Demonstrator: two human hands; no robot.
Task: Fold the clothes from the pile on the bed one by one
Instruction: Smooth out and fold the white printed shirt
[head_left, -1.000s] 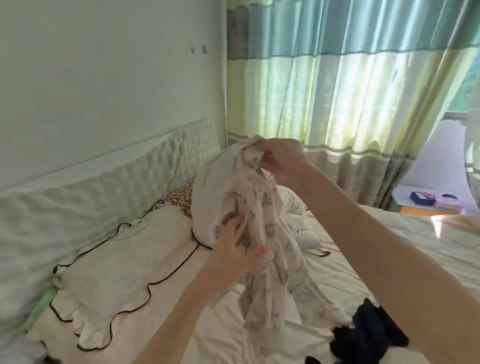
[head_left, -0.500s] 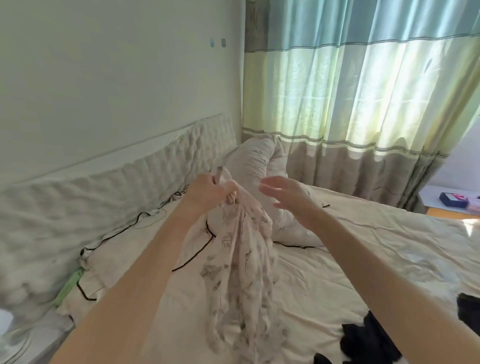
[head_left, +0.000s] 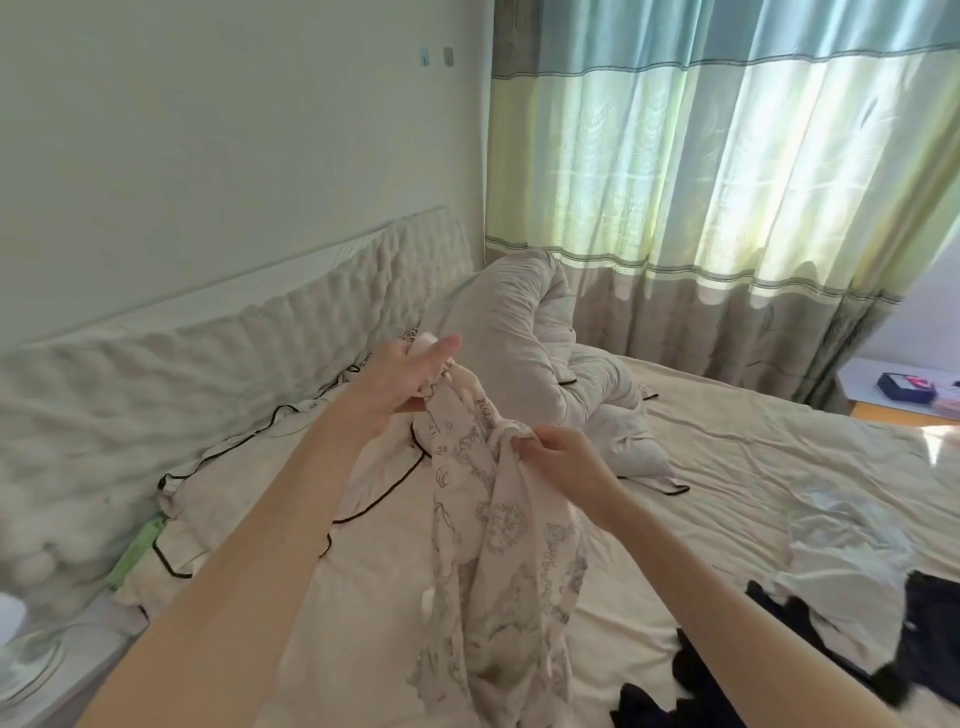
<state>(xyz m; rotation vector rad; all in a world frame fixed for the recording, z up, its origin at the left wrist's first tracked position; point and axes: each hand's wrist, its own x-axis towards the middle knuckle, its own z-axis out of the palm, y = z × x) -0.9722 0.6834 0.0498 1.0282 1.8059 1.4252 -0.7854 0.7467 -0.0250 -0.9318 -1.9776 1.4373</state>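
Note:
A pale pink garment with a grey printed pattern (head_left: 498, 545) hangs in front of me over the bed (head_left: 727, 467). My left hand (head_left: 400, 376) holds its top edge up high, the thumb and fingers pinching the cloth. My right hand (head_left: 558, 452) grips a fold of the same garment a little lower and to the right. The cloth drops from both hands down to the sheet. The pile of clothes (head_left: 852, 587), dark and white pieces mixed, lies at the lower right on the bed.
A rolled quilt (head_left: 540, 332) lies by the padded headboard (head_left: 234, 353). A pillow with black piping (head_left: 249, 488) sits to the left. Striped curtains (head_left: 727, 182) close off the far side. A bedside table (head_left: 898, 395) stands at the right edge.
My right hand, open and apart from the garment half a second ago, has come in and taken hold of a fold. My left hand keeps the top edge. The view has shifted left.

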